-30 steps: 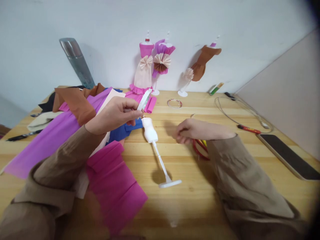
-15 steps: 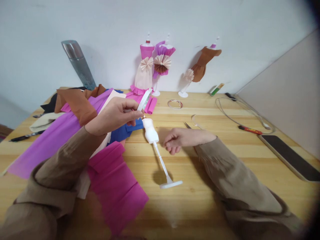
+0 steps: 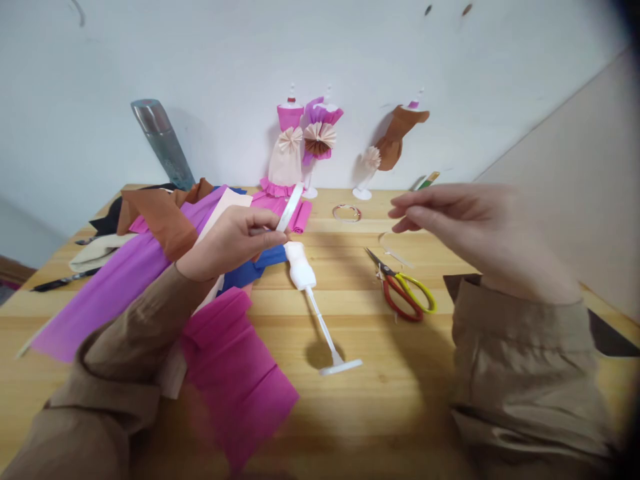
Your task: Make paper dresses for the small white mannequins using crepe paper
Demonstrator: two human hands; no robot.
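Note:
My left hand (image 3: 227,241) is closed on a white tape roll (image 3: 290,207), held on edge just above the table. Right below it a bare white mannequin stand (image 3: 301,265) lies on its side, with its round base (image 3: 341,366) toward me. My right hand (image 3: 453,223) hovers above the table at the right, fingers stretched out toward the left, and I see nothing in them. Red and yellow scissors (image 3: 406,295) lie on the wood under that hand. A thin clear strip (image 3: 396,253) lies beside the scissors' tips.
Crepe paper sheets spread at the left: purple (image 3: 115,280), magenta (image 3: 235,373), brown (image 3: 160,213), blue (image 3: 255,267). Three dressed mannequins (image 3: 287,153) stand against the wall. Near them are a steel flask (image 3: 160,143) and a small clear ring (image 3: 347,212). A pen (image 3: 55,283) lies at the far left.
My right hand let go of the scissors, which now lie on the table. It then rose and moved right, with the fingers stretched out. My left hand kept the tape roll still.

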